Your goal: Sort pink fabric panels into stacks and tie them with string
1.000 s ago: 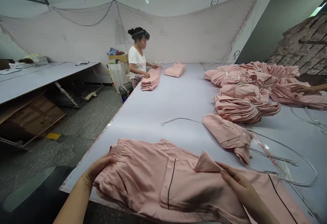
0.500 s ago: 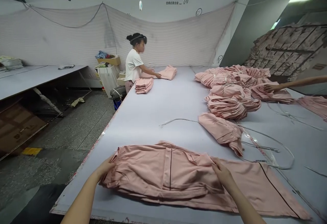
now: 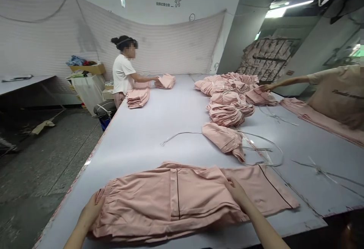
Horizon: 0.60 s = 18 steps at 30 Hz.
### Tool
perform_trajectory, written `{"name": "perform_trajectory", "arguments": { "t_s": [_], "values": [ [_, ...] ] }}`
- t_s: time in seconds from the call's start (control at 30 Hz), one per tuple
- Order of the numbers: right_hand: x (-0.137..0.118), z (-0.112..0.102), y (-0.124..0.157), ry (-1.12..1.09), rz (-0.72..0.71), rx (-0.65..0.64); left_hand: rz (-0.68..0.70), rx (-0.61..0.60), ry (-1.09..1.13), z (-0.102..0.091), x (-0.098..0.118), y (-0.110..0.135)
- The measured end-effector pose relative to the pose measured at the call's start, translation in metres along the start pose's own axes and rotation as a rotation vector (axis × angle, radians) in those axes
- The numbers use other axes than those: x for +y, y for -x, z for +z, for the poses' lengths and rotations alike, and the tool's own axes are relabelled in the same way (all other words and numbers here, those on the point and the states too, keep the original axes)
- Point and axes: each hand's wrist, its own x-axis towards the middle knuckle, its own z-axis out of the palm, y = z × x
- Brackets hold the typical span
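Observation:
A pile of pink trousers (image 3: pixel 142 196) lies across the near part of the table, its gathered elastic waist end at the left. The top pair is folded back, with a dark stripe and hem band showing mid-pile. My left hand (image 3: pixel 92 209) is closed round the waist end, fingers partly hidden by cloth. My right hand (image 3: pixel 236 192) grips the folded edge at the right, its fingertips partly out of sight. Beyond it, a lower trouser leg (image 3: pixel 264 188) stretches flat to the right, with a dark stripe near its hem.
Tied pink bundles (image 3: pixel 226 107) sit mid-table, with a loose pink piece (image 3: pixel 224 139) and cords (image 3: pixel 182 133) nearer. A co-worker in white (image 3: pixel 122 72) handles folded stacks (image 3: pixel 138 96) at the left edge. Another person's arm (image 3: pixel 292 81) reaches in from the right.
My view has turned right, so the scene shifts left and more of the person at right shows. The trousers' folded-back part lies smoother. Both hands stay on the cloth.

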Motion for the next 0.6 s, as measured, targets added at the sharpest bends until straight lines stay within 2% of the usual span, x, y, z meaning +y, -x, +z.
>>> {"name": "perform_trajectory", "arguments": {
  "t_s": [0.13,0.23,0.33,0.4,0.43,0.47,0.53,0.6],
  "values": [
    [0.011,-0.001,-0.002,0.189,-0.021,-0.043,0.024,0.022,-0.229,0.005,0.003,-0.009],
    [0.027,0.006,0.004,0.328,-0.017,-0.074,0.066,0.082,-0.362,0.01,0.01,-0.001],
    [0.024,0.013,0.015,0.544,0.006,0.029,0.183,0.291,-0.538,0.022,0.02,0.022],
    [0.005,0.019,0.022,0.711,-0.041,0.125,0.354,0.402,-0.582,0.04,0.028,0.04],
    [-0.009,0.024,0.025,0.748,-0.094,0.14,0.44,0.391,-0.559,0.053,0.033,0.049],
    [-0.026,0.031,0.028,0.742,-0.158,0.12,0.516,0.314,-0.508,0.068,0.039,0.058],
    [-0.063,0.054,0.034,0.638,-0.262,-0.012,0.579,0.1,-0.374,0.103,0.05,0.073],
    [-0.098,0.087,0.041,0.533,-0.282,-0.163,0.592,-0.077,-0.249,0.139,0.059,0.086]
  ]
}}
